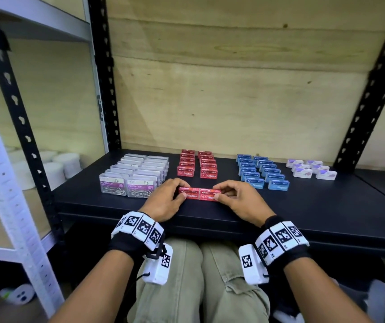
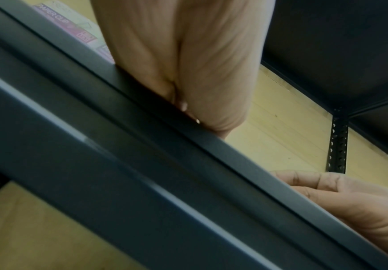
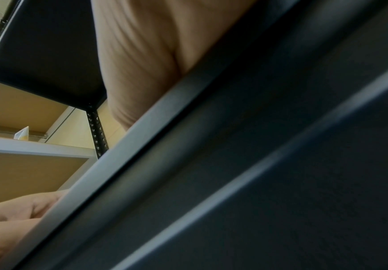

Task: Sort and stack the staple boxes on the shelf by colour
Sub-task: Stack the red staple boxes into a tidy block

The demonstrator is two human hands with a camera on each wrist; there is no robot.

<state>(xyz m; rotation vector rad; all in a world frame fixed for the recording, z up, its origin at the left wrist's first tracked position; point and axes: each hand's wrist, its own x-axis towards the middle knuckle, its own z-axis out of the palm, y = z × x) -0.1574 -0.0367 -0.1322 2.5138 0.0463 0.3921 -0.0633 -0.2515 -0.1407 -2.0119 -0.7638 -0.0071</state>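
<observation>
Two red staple boxes lie side by side near the front of the black shelf (image 1: 315,206) in the head view. My left hand (image 1: 180,191) pinches the left red box (image 1: 191,195) between thumb and fingers. The right red box (image 1: 206,194) is pinched the same way by my right hand (image 1: 219,191). Behind them stand two rows of red boxes (image 1: 186,164), then to the right two rows of blue boxes (image 1: 260,173) and a group of white and purple boxes (image 1: 310,170). Both wrist views show only a palm and the shelf's front edge (image 2: 188,146); the boxes are hidden there.
Clear paper clip boxes (image 1: 133,177) stand in two rows at the shelf's left, close to my left hand. Black uprights (image 1: 104,73) frame the bay, with a plywood back wall (image 1: 233,89). White rolls (image 1: 56,166) sit on the neighbouring shelf at left. My knees are under the shelf.
</observation>
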